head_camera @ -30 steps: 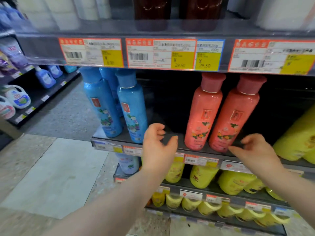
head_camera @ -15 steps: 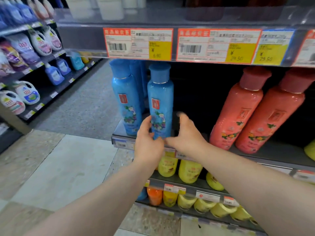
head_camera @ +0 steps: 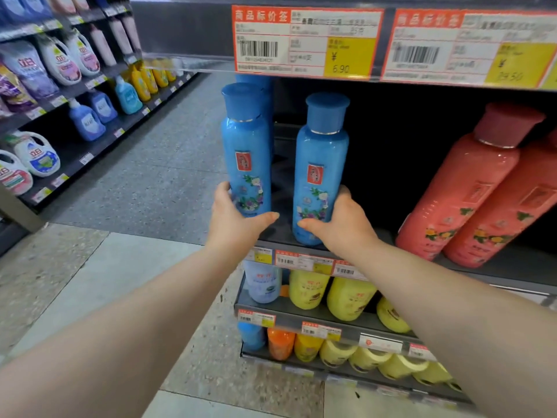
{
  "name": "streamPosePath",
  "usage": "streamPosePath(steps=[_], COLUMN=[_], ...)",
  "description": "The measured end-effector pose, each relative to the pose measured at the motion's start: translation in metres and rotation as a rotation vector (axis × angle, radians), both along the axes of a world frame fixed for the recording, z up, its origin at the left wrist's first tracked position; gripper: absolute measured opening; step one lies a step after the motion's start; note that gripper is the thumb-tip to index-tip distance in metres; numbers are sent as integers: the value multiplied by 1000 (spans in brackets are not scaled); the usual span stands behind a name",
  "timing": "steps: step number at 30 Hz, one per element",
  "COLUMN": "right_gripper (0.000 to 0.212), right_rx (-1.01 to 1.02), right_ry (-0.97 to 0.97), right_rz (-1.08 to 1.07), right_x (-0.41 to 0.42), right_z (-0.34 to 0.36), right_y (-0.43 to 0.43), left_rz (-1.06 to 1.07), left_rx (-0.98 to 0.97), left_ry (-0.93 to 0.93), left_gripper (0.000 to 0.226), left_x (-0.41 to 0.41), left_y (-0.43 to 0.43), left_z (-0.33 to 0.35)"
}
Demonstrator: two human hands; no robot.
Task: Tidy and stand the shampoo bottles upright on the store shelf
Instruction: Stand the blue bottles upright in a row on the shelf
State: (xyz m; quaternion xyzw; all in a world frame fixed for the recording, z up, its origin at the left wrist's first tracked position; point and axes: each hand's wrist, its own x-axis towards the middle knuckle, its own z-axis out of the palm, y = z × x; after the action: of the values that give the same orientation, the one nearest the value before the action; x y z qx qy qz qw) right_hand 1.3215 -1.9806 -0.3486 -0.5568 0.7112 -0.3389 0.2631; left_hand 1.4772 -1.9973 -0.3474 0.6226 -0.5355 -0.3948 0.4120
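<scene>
Two tall blue shampoo bottles stand upright at the left end of the dark shelf point(head_camera: 497, 268). My left hand point(head_camera: 233, 220) grips the base of the left blue bottle point(head_camera: 245, 152), thumb under its front. My right hand point(head_camera: 343, 221) grips the lower part of the right blue bottle point(head_camera: 321, 164), fingers round its right side. Another blue bottle point(head_camera: 265, 82) shows partly behind the left one. To the right, two pink bottles point(head_camera: 470, 191) lean to the right on the same shelf.
Price tags point(head_camera: 304, 43) line the shelf edge overhead. Yellow, orange and pale blue bottles point(head_camera: 307, 289) fill the lower shelves. Across the grey aisle floor point(head_camera: 150, 182), a rack at left holds detergent jugs point(head_camera: 36, 153).
The view has swung left and closer. Both hands were around one blue bottle; now each hand holds a separate blue bottle, and the two bottles stand apart.
</scene>
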Motion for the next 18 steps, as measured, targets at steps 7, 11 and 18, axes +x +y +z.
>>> streamPosePath(steps=[7,11,18], right_gripper=[65,67,78], right_rx=[33,54,62], right_ry=[0,11,-47], right_rz=[1,16,13], right_x=[-13,-13,-13], right_z=[3,3,2], right_y=[2,2,6], left_rz=[5,-16,-44], left_rx=[35,28,46], left_ry=[-50,-33,-48], left_gripper=[62,60,61], left_x=[7,11,9], left_y=[-14,-16,-11], left_z=[-2,-6,-6])
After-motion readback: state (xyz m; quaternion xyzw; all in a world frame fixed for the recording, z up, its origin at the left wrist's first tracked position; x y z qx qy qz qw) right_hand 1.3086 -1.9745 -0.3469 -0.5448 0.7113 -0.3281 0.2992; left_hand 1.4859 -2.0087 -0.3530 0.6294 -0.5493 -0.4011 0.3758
